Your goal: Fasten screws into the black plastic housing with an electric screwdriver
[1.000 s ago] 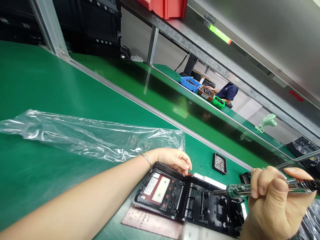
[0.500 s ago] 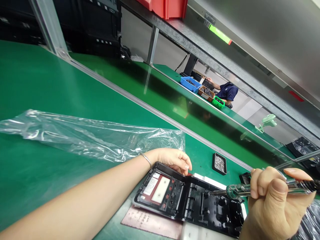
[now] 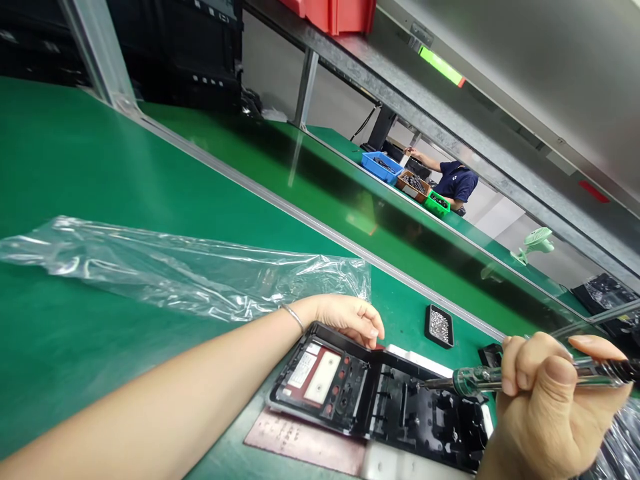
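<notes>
Gripping the screwdriver (image 3: 466, 382), right hand (image 3: 553, 413) fingers wrapped; open black casing (image 3: 383, 400) lies left, long axis roughly along the surface's (image 3: 165, 193) far edge; left hand (image 3: 347, 317) nearer, fingers half-curled, grip unclear.

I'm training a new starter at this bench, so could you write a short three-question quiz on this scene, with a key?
1. Which of the person's hands grips the screwdriver?
2. True or false: the black case is closed.
3. The clear plastic film lies: A) on the overhead shelf; B) on the green table; C) inside the black case.

Key: 1. The right hand. 2. False; it lies open. 3. B.
</notes>
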### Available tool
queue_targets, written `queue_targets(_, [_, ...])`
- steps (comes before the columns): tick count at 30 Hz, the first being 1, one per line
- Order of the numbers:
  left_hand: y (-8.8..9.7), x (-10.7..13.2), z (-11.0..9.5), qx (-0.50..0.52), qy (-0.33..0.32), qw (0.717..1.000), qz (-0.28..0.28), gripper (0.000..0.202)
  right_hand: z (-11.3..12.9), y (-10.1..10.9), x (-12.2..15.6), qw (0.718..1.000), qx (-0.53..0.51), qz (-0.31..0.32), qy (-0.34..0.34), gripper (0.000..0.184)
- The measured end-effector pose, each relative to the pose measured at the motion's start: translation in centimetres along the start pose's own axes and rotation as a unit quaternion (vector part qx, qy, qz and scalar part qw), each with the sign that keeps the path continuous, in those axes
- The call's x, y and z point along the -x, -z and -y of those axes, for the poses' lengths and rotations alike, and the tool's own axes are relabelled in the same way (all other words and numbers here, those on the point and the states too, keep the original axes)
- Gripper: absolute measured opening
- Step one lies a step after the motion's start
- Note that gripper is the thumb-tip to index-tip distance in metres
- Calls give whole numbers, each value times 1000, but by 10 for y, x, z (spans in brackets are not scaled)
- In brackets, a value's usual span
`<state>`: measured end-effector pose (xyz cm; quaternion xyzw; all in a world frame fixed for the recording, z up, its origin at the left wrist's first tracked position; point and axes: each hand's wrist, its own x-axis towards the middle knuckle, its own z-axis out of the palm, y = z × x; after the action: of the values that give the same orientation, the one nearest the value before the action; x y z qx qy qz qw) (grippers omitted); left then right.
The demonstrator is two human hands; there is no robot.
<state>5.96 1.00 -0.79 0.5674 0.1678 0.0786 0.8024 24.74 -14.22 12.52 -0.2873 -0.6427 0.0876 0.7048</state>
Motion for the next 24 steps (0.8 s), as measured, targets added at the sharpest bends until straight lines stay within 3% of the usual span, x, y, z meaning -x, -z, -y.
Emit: queue_targets(24, [2, -1, 1, -8, -2, 1000, 1, 34, 0, -1, -1, 1000, 2, -6, 8, 17])
